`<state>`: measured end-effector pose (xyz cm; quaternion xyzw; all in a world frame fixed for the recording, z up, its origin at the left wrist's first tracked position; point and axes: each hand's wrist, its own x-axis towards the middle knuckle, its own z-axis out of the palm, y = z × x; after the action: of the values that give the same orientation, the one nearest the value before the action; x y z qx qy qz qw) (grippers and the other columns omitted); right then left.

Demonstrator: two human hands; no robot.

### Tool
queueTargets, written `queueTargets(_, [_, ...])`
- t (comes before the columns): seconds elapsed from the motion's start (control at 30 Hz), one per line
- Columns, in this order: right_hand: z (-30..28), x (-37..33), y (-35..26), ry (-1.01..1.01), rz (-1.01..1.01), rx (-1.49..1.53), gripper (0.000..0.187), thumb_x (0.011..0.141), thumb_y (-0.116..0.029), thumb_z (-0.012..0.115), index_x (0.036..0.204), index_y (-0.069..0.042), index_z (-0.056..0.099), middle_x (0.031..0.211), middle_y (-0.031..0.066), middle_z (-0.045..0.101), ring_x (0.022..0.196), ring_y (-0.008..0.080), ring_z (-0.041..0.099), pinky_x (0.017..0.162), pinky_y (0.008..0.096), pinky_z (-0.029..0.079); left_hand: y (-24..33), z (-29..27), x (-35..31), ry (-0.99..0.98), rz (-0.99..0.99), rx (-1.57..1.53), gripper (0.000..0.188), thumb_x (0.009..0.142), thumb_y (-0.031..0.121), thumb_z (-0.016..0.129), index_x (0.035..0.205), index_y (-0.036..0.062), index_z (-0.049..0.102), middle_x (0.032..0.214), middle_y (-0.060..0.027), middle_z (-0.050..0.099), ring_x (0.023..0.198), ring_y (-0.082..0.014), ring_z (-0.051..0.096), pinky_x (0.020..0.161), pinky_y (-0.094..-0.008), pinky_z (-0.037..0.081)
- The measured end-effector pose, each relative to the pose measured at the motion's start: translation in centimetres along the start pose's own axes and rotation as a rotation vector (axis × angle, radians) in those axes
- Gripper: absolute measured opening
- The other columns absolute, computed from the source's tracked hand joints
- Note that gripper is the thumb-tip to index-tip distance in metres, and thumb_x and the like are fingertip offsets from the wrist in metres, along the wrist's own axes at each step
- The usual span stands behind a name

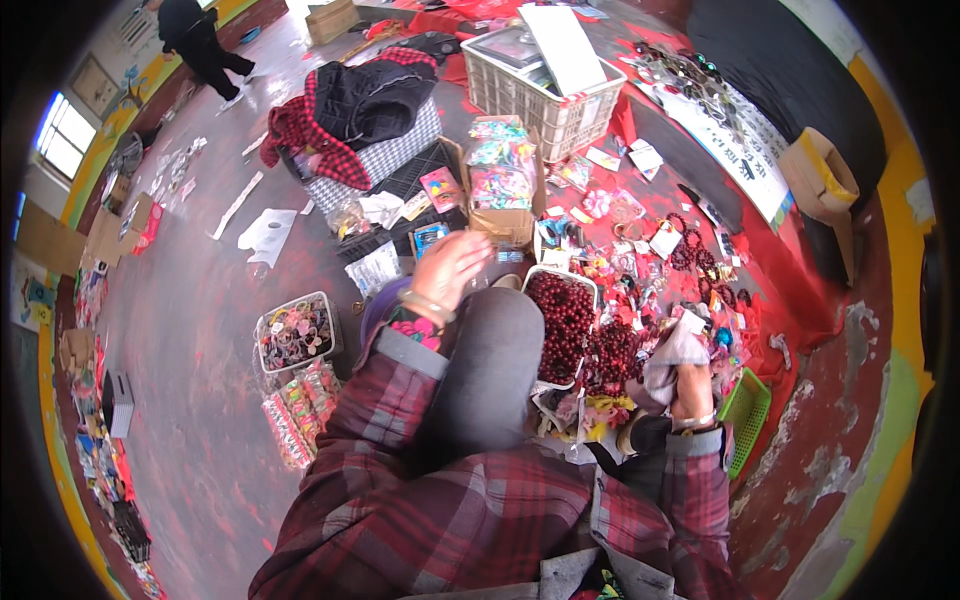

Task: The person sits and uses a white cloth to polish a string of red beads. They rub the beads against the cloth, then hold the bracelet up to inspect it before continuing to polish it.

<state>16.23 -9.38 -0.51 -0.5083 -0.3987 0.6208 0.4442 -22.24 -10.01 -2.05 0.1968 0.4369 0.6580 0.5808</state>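
Note:
My left hand (450,268) hovers by my knee with its fingers stretched out and nothing in them. A bangle circles that wrist. At the right my right hand (692,392) is closed on a pale greyish cloth (672,358), slightly blurred, above a heap of small trinkets (620,268). Between my hands stands a white basket (594,300) filled with dark red bead strings (560,318). More dark red beads (612,358) lie beside it, close to the cloth. Next to my right wrist is a green plastic basket (746,410).
At the left stands a basket of hair ties (298,330), with packaged goods (302,405) below it. Ahead are a carton of bagged items (502,225), a crate with a jacket (375,110) and a white crate (545,105). Another person (198,45) walks at the far left.

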Motion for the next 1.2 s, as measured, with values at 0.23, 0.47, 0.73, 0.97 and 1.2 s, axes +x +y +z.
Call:
queueTargets(0.23, [-2.0, 0.7, 4.9, 0.099, 0.08, -0.002, 0.029, 0.085, -0.01, 0.054, 0.113, -0.004, 0.055, 0.1, 0.0033, 0.06, 0.088, 0.0147, 0.058, 0.077, 0.029, 0.048, -7.5, -19.2, -5.7, 0.631, -0.286, 0.157, 0.029, 0.084, 0.027, 0.053, 0.104, 0.0061, 0.058, 0.105, -0.0114, 0.061, 0.099, -0.0245, 0.058, 0.084, -0.0372, 0.043])
queueTargets(0.47, [-1.9, 2.9, 7.5, 0.063, 0.196, 0.096, 0.03, 0.081, -0.002, 0.049, 0.111, -0.003, 0.053, 0.1, 0.0071, 0.059, 0.088, 0.021, 0.06, 0.077, 0.0358, 0.052, -26.6, -43.4, -13.4, 0.657, -0.564, 0.524, 0.033, 0.085, 0.027, 0.052, 0.112, 0.0088, 0.055, 0.098, -0.0134, 0.058, 0.088, -0.0314, 0.058, 0.074, -0.0444, 0.047])
queueTargets(0.73, [-5.1, 2.7, 9.0, 0.147, 0.195, 0.063, 0.034, 0.08, -0.005, 0.051, 0.113, -0.003, 0.053, 0.101, 0.0076, 0.06, 0.088, 0.023, 0.061, 0.079, 0.0373, 0.051, -24.4, -31.4, -12.8, 0.901, -0.548, -0.34, 0.046, 0.089, 0.024, 0.05, 0.13, 0.0094, 0.036, 0.14, -0.0146, 0.029, 0.127, -0.0335, 0.03, 0.097, -0.0481, 0.033])
queueTargets(0.97, [-3.6, 1.1, 8.7, 0.218, 0.219, 0.021, 0.03, 0.078, -0.001, 0.05, 0.107, -0.003, 0.057, 0.099, 0.0061, 0.061, 0.088, 0.0214, 0.061, 0.077, 0.0346, 0.052, -25.0, -32.0, -10.0, 1.006, -0.578, -0.382, 0.04, 0.088, 0.017, 0.052, 0.125, 0.0046, 0.039, 0.127, -0.0143, 0.044, 0.109, -0.0349, 0.049, 0.086, -0.0525, 0.041])
queueTargets(1.2, [-2.4, 0.6, 10.0, 0.195, 0.285, -0.015, 0.026, 0.084, -0.007, 0.055, 0.11, -0.007, 0.055, 0.102, 0.0039, 0.06, 0.092, 0.0186, 0.059, 0.079, 0.0334, 0.05, -26.6, -34.7, -10.1, 0.955, -0.557, -0.243, 0.031, 0.088, 0.014, 0.051, 0.115, 0.0023, 0.043, 0.105, -0.016, 0.056, 0.092, -0.035, 0.057, 0.071, -0.051, 0.047])
